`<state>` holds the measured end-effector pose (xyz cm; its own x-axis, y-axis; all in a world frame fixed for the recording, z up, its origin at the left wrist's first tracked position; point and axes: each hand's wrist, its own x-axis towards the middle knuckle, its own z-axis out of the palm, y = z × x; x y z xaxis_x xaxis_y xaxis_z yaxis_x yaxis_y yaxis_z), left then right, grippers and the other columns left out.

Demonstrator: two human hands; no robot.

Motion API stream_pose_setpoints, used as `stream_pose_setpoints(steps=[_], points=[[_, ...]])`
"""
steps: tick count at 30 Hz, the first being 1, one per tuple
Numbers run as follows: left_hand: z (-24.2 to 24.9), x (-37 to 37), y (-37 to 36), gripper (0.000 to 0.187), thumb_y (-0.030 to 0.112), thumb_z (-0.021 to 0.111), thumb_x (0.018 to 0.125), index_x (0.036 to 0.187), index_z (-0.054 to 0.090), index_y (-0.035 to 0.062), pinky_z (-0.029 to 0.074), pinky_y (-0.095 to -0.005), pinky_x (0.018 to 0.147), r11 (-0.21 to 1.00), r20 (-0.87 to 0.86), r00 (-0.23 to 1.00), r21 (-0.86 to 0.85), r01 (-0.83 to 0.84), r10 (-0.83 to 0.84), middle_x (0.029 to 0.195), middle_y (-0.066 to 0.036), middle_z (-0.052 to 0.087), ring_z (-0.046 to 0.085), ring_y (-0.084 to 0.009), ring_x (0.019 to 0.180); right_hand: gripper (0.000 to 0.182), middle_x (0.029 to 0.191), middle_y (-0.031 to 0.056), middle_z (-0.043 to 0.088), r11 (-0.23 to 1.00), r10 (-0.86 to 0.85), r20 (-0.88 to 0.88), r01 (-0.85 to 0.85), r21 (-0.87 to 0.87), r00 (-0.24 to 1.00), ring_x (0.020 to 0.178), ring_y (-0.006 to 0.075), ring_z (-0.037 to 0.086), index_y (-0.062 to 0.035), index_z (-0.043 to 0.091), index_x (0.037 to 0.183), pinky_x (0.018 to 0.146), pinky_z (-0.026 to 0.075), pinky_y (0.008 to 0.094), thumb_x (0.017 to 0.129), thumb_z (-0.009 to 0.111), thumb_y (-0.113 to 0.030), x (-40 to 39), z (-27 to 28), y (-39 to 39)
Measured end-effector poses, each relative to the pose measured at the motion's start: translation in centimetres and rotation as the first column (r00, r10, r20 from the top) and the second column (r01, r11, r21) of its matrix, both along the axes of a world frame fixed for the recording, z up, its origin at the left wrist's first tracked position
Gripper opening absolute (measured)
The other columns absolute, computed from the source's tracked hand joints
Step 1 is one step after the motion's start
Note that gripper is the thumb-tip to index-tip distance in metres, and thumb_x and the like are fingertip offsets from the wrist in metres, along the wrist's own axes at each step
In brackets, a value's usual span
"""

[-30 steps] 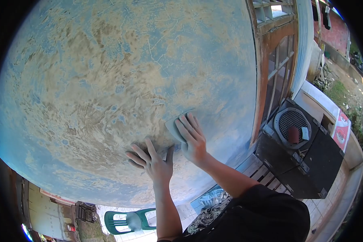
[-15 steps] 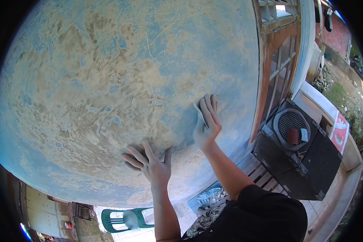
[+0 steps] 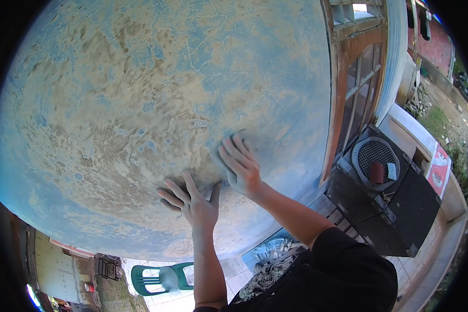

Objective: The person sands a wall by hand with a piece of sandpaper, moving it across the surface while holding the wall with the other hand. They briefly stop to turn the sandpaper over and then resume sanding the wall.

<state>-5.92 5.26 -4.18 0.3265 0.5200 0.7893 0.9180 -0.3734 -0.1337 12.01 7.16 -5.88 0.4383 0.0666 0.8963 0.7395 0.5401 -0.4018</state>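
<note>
My left hand (image 3: 196,207) lies against the weathered blue wall (image 3: 275,104) with its fingers spread and nothing held. Grey dust coats its fingers. To the right and slightly higher, my right hand (image 3: 238,165) presses a folded piece of sandpaper flat to the wall. Its fingers are close together and a little blurred, and they hide nearly all of the sandpaper. Around both hands the wall has beige worn patches, fine cracks and streaks in its blue paint.
A wooden-framed glass door (image 3: 356,93) borders the wall on the right. Below it stands a black speaker box (image 3: 411,208) with a reddish-brown piece (image 3: 376,172) and a white piece (image 3: 391,171) on its grille. A green chair (image 3: 145,281) stands at lower left.
My right hand has slid left and slightly down across the wall, nearer my left hand. The pale edge of the sandpaper no longer shows. My left hand stays nearly in place.
</note>
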Motion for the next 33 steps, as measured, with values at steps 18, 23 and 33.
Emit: stream_pose_setpoints(steps=[18, 23, 33], points=[[20.2, -1.8, 2.3, 0.052, 0.04, 0.061, 0.095, 0.147, 0.056, 0.036, 0.028, -0.0475, 0.122, 0.906, -0.666, 0.739, 0.25, 0.342, -0.096, 0.161, 0.008, 0.044, 0.04, -0.0148, 0.148, 0.048, 0.153, 0.0079, 0.053, 0.982, -0.185, 0.107, 0.187, -0.01, 0.977, 0.146, 0.0254, 0.045, -0.0113, 0.063, 0.139, 0.121, 0.039, 0.0439, 0.093, 0.066, -0.002, 5.8, 0.7, -0.2], [20.1, -1.7, 2.1, 0.05, 0.036, 0.059, 0.096, 0.146, 0.057, 0.0366, 0.03, -0.0452, 0.122, 0.91, -0.683, 0.723, 0.227, 0.346, -0.104, 0.16, 0.009, 0.046, 0.042, -0.0141, 0.147, 0.049, 0.152, 0.0077, 0.054, 0.997, -0.016, 0.107, 0.024, -0.077, 0.994, 0.145, 0.0258, 0.045, -0.0119, 0.063, 0.139, 0.121, 0.038, 0.0442, 0.091, 0.066, 0.001, 1.7, 0.6, -1.5], [18.6, -1.9, 2.4, 0.045, 0.036, 0.054, 0.099, 0.144, 0.06, 0.0364, 0.03, -0.0421, 0.119, 0.901, -0.645, 0.757, 0.263, 0.346, -0.103, 0.157, 0.009, 0.05, 0.045, -0.0145, 0.145, 0.042, 0.142, 0.011, 0.063, 0.998, -0.016, -0.214, 0.001, -0.068, 0.977, 0.139, 0.0313, 0.052, -0.0083, 0.072, 0.128, 0.115, 0.046, 0.045, 0.089, 0.064, 0.006, 0.6, 2.1, -1.8]])
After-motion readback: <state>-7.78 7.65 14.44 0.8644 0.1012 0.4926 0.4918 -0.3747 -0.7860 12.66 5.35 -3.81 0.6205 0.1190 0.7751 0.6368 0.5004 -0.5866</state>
